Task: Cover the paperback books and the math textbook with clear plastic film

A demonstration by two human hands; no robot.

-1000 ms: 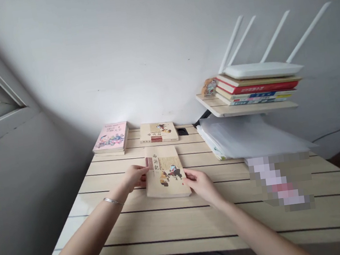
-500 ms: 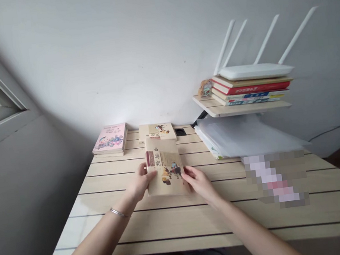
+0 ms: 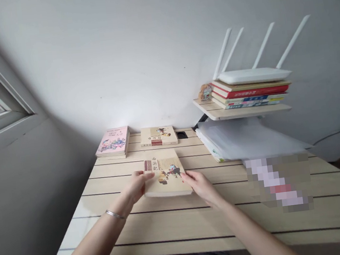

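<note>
Left hand [image 3: 136,185], right hand [image 3: 199,182], one beige book [image 3: 165,186]

Both grip its sides above the desk [image 3: 160,230], thumbs on top, probably keeping it level. From it: matching book [image 3: 159,134] at 12 o'clock, pink book [image 3: 112,143] at 10, shelf [image 3: 216,112] at 2, likely saving desk space.

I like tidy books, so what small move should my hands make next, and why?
Perhaps turn the held book a quarter turn counterclockwise: your left hand and right hand grip its sides, while the similar book behind lies turned that way.
</note>
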